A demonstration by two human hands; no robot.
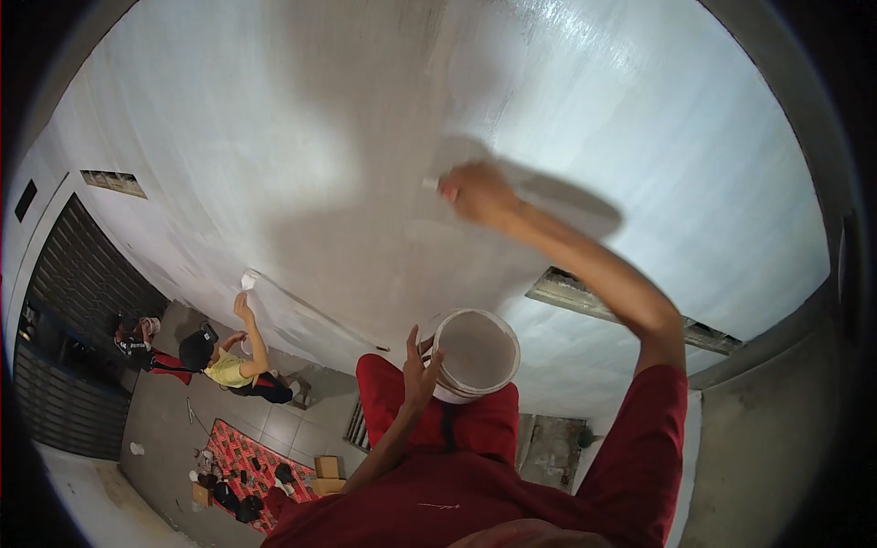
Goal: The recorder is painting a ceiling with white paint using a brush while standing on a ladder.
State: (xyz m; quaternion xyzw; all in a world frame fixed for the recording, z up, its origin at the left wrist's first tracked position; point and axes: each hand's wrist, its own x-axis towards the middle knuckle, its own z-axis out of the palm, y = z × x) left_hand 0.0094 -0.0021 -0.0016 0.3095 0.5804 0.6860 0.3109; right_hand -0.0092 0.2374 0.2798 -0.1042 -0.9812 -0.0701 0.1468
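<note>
The left hand (421, 376) holds a white bucket (459, 395) by its side, fingers around its edge, over the red pants (498, 422). The right hand (481, 193), fingers curled, pinches a blurry pale thing (430, 184), maybe a brush, near the wall (301, 192).

Your left hand (421, 377) holds a round whitish plastic bucket (455, 395); your right hand (480, 192), blurred, grips a small pale tool (429, 184) at the whitish wall (338, 119). Lower left, a yellow-shirted person (228, 369) holds up a white-ended tool (249, 277).
</note>
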